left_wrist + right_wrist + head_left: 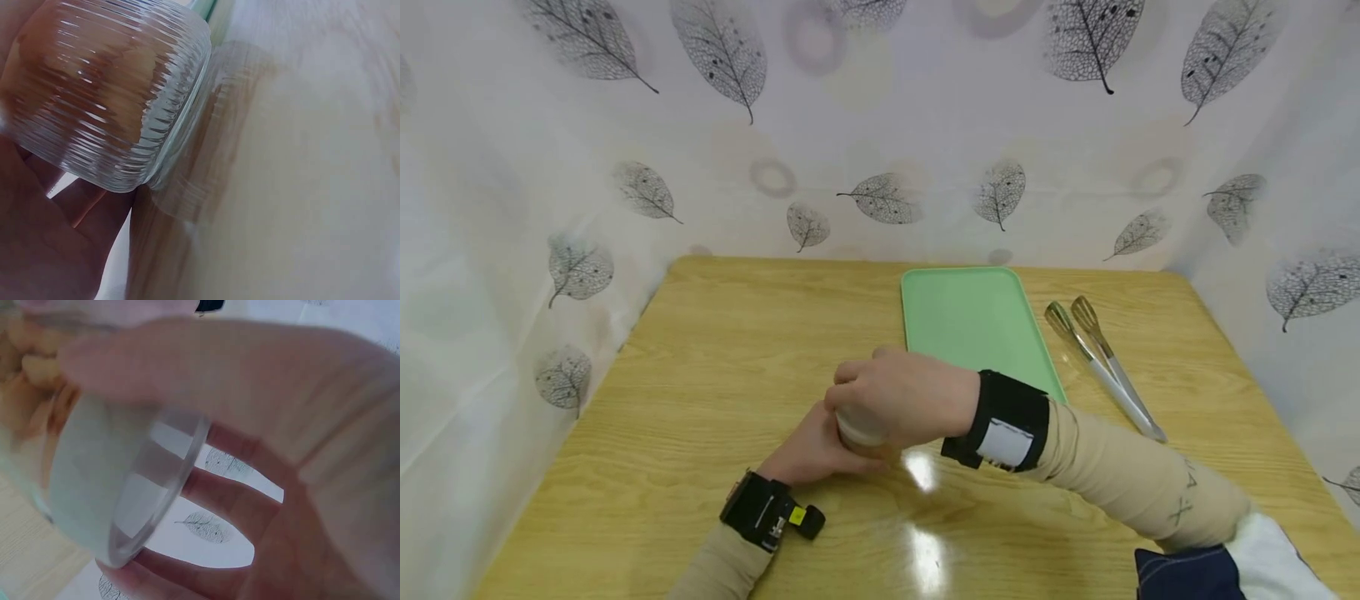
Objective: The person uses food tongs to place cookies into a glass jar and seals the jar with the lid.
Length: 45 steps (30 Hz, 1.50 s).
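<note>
A ribbed, clear jar (94,94) with orange-brown pieces inside stands on or just above the table; their kind cannot be told. My left hand (812,450) holds the jar's body from the left side. Over the top is my right hand (913,396), its fingers and thumb curled round the pale, see-through lid (100,469). In the right wrist view the lid sits at the jar's mouth, with the pieces (40,375) showing beyond it. From the head view, the hands hide most of the jar.
A light green tray (970,317) lies behind my right hand. To its right, metal tongs (1112,385) with pale grips lie spread on the wooden table (737,333). A leaf-patterned white curtain (925,125) hangs behind and at both sides.
</note>
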Each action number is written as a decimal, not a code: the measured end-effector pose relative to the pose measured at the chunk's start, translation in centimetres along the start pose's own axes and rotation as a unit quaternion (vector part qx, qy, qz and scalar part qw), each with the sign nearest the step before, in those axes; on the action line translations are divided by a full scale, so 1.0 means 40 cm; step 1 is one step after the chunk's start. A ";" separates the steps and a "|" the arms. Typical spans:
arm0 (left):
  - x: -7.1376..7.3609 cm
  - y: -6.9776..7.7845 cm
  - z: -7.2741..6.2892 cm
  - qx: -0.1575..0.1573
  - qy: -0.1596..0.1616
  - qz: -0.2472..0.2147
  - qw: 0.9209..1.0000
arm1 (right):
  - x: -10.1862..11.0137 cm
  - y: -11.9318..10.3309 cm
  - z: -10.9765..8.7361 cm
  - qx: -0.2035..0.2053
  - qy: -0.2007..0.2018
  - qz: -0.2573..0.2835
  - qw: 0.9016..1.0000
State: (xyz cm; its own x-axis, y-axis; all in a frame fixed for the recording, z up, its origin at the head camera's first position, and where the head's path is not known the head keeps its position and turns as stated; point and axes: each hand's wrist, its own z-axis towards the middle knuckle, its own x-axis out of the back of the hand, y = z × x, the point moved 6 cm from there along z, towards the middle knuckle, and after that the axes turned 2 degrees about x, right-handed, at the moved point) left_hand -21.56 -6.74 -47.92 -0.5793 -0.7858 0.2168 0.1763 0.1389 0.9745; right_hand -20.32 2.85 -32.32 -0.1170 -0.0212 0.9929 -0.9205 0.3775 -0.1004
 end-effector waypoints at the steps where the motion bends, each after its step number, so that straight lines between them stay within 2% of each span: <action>1: 0.000 0.001 0.001 -0.003 -0.001 0.001 1.000 | 0.001 -0.001 0.000 0.007 -0.005 0.003 1.000; 4: 0.000 0.003 0.002 -0.003 -0.003 0.004 1.000 | 0.001 -0.001 0.000 0.010 -0.009 0.004 1.000; 6: 0.002 0.001 0.003 0.007 -0.002 0.006 1.000 | 0.001 0.005 0.003 -0.008 0.004 0.000 1.000; 9: 0.003 -0.002 0.003 0.022 -0.003 0.010 1.000 | -0.010 0.022 0.008 -0.075 0.020 -0.002 0.997; 12: 0.004 -0.001 0.004 0.022 -0.010 0.023 0.999 | -0.026 0.037 0.012 -0.152 0.033 -0.015 0.988; 15: 0.004 0.002 0.006 0.010 -0.014 0.041 0.999 | -0.035 0.043 0.012 -0.191 0.041 -0.030 0.980; 18: 0.004 0.003 0.007 0.006 -0.007 0.039 0.999 | -0.030 0.039 0.008 -0.170 0.020 -0.021 0.985; 22: 0.003 0.002 0.003 0.012 0.005 0.014 1.000 | -0.006 0.018 -0.004 -0.069 -0.026 0.010 0.997; 25: 0.002 0.003 0.000 0.016 0.005 0.007 1.000 | 0.011 0.007 -0.011 -0.020 -0.026 0.015 0.999; 28: 0.001 -0.001 0.000 0.020 0.006 0.012 1.000 | 0.012 0.010 -0.010 -0.038 -0.003 0.015 0.999; 32: 0.000 -0.006 0.000 0.027 0.004 0.026 0.999 | -0.008 0.019 -0.006 -0.114 0.019 -0.013 0.993; 34: -0.001 -0.006 0.001 0.022 0.002 0.034 0.999 | -0.021 0.018 -0.003 -0.142 0.038 -0.049 0.988; 37: 0.000 -0.001 0.001 0.003 0.003 0.049 0.999 | -0.036 0.014 0.000 -0.159 0.073 -0.109 0.979; 39: 0.000 0.000 0.001 -0.005 0.004 0.052 0.999 | -0.040 0.014 -0.004 -0.154 0.089 -0.127 0.976; 40: 0.000 0.002 0.000 -0.006 0.006 0.048 0.999 | -0.039 0.014 -0.006 -0.146 0.088 -0.122 0.978; 45: -0.003 0.006 -0.003 -0.002 0.003 -0.006 1.000 | -0.027 0.004 -0.022 -0.065 0.007 -0.059 0.996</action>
State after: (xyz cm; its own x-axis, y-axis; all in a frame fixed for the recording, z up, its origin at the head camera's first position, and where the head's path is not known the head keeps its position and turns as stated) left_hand -21.35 -6.68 -47.70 -0.5763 -0.7910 0.2054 0.1734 0.1273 0.9766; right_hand -20.00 3.73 -33.34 -0.0042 -0.0602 0.9982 -0.8710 0.4906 0.0259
